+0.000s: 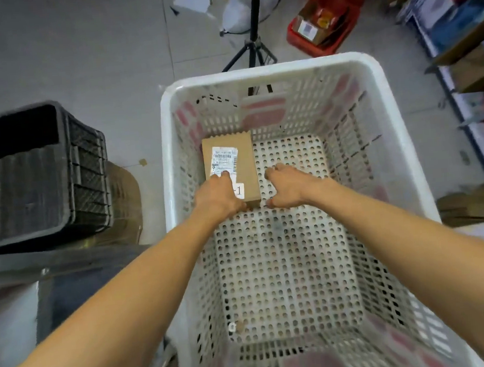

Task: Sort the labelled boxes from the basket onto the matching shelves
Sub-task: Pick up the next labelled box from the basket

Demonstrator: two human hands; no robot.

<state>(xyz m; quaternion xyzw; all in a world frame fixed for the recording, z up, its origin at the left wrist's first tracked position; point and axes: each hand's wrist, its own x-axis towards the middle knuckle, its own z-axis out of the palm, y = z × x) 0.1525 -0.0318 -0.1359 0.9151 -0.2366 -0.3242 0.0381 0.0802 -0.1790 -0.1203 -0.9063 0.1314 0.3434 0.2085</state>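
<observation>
A large white perforated basket [401, 146] stands in front of me. A single brown cardboard box [246, 165] lies on its floor at the far left corner, bearing a white shipping label and a small tag ending in "-1". My left hand [218, 195] lies on the box's near left part, fingers over the label and thumb at its near edge. My right hand [289, 186] is just right of the box, fingers curled downward toward the basket floor, holding nothing that I can see.
A black crate [38, 177] stands to the left of the basket. A tripod stand [253, 41] and a red bin [323, 27] with packages are beyond it. Shelves [463, 55] with boxes run along the right. Flattened cardboard [476, 203] lies on the floor at right.
</observation>
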